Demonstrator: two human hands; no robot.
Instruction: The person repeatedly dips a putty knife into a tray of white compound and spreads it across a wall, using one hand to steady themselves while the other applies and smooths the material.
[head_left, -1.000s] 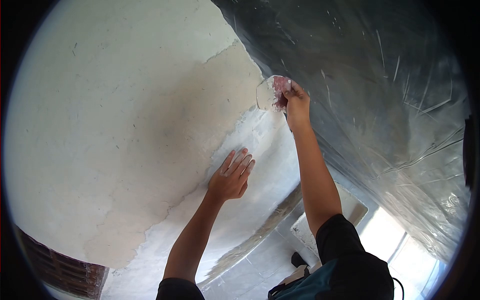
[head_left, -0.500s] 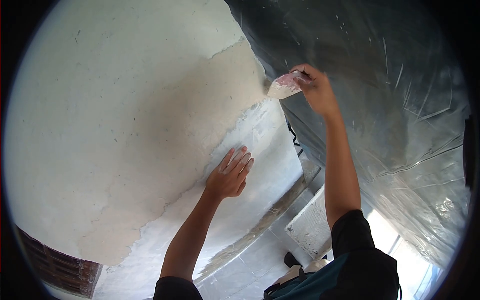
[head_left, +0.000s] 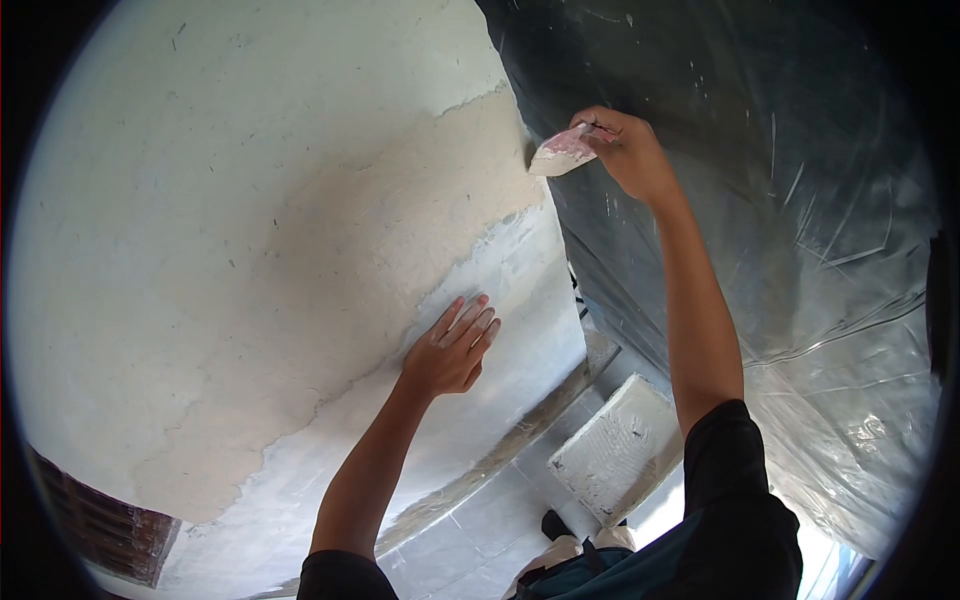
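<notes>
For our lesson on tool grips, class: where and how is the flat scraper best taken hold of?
Best pinched, I'd judge, at the reddish end of the scraper, from the side away from the wall, thumb on one face, fingers on the other. It looks thin and flat, with no handle visible, and its pale, coated edge faces the wall.

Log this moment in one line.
left hand: open, against wall | right hand: holding scraper at wall's edge | dark plastic sheet: beyond that edge
</notes>
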